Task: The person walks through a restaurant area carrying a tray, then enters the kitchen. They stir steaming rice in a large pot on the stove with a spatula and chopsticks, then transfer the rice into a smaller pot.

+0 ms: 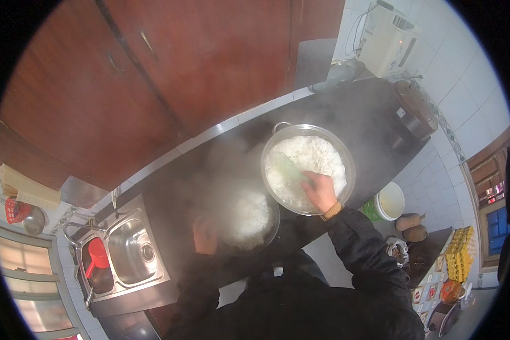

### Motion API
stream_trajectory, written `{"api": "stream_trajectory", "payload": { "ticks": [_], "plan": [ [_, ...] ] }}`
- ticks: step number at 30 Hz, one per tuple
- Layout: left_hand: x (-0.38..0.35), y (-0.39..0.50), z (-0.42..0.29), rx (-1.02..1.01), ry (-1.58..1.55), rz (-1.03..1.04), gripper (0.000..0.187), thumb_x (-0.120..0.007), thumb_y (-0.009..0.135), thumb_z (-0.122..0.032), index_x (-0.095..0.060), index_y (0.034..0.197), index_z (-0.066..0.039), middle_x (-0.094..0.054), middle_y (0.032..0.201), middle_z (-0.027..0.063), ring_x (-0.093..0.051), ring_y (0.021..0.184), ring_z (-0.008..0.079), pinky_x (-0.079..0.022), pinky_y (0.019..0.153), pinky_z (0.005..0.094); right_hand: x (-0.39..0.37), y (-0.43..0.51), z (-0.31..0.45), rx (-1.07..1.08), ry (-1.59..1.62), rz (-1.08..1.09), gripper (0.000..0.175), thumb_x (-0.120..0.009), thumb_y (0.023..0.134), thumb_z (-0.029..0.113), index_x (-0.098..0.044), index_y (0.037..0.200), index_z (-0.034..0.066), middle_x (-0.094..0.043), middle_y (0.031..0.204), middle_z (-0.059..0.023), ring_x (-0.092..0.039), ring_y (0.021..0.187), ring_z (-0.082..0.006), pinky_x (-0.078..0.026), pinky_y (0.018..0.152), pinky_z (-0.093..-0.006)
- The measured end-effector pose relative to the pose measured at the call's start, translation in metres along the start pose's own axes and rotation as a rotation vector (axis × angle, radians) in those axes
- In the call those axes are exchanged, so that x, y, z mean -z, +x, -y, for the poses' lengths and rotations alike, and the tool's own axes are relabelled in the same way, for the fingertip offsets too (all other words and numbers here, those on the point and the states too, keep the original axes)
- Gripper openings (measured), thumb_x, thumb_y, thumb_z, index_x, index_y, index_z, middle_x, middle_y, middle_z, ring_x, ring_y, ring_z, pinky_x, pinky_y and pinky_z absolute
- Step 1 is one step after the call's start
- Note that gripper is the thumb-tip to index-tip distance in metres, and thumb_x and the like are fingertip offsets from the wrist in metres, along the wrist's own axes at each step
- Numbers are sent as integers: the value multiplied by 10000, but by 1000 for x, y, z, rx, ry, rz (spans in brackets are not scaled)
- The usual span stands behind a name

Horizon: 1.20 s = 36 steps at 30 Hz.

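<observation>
White rice fills a round metal pot with a ring handle on the dark counter. My right hand grips a pale green, translucent scoop or paddle, whose broad end lies on the rice. To the left and nearer my body, a second round vessel holds more white rice; thick steam blurs it. At that vessel's left side is my left hand, also veiled by steam, so its hold on the rim cannot be made out.
A double steel sink with a red dipper lies left. An appliance, probably a rice cooker, stands at the counter's right end. Below it are a white bucket and squashes. Red-brown cabinets line the far side.
</observation>
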State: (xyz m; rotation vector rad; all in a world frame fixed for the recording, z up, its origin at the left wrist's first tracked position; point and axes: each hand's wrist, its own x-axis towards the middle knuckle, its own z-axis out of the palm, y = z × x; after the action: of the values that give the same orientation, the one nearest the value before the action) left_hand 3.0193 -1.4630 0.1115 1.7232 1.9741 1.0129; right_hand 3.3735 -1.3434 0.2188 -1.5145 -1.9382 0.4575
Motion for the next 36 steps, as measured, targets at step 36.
{"api": "stream_trajectory", "payload": {
  "ticks": [36],
  "plan": [
    [10,-6,-16,261,-96,157,615,-526,846,-198,-284,1349,61,-440,1284,280,-455,1190,355,-381,963,370,41,-4,-91,-23,-193,208,177,-646,705,197,-659,741,24,-619,709,-192,-604,659,-365,-490,612,-407]
  ]
}}
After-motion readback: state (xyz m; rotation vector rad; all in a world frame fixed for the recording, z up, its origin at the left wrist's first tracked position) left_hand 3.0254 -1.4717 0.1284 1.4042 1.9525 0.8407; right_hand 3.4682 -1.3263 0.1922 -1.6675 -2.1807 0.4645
